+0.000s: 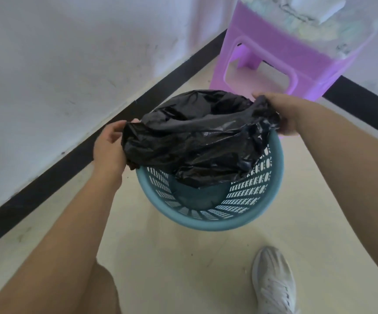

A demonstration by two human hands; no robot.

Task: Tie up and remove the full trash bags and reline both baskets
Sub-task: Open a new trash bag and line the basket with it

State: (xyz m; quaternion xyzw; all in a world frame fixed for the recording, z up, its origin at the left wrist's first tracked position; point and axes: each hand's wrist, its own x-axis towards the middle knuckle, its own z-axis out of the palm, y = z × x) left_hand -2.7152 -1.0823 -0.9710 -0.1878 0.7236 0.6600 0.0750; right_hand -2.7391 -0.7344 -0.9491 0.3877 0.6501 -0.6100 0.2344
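Black bag (197,141) stretched over basket (208,220) — edges pinched in fingers (113,132).

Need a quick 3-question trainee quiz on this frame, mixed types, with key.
1. True or false: the black bag is already folded over the whole rim of the blue basket.
2. Which hands have a grip on the bag? A) left only B) right only C) both
3. Fill in: behind the basket stands a ____ plastic stool.

Key: 1 false, the near rim is bare. 2 C, left hand and right hand hold opposite edges. 3 purple.
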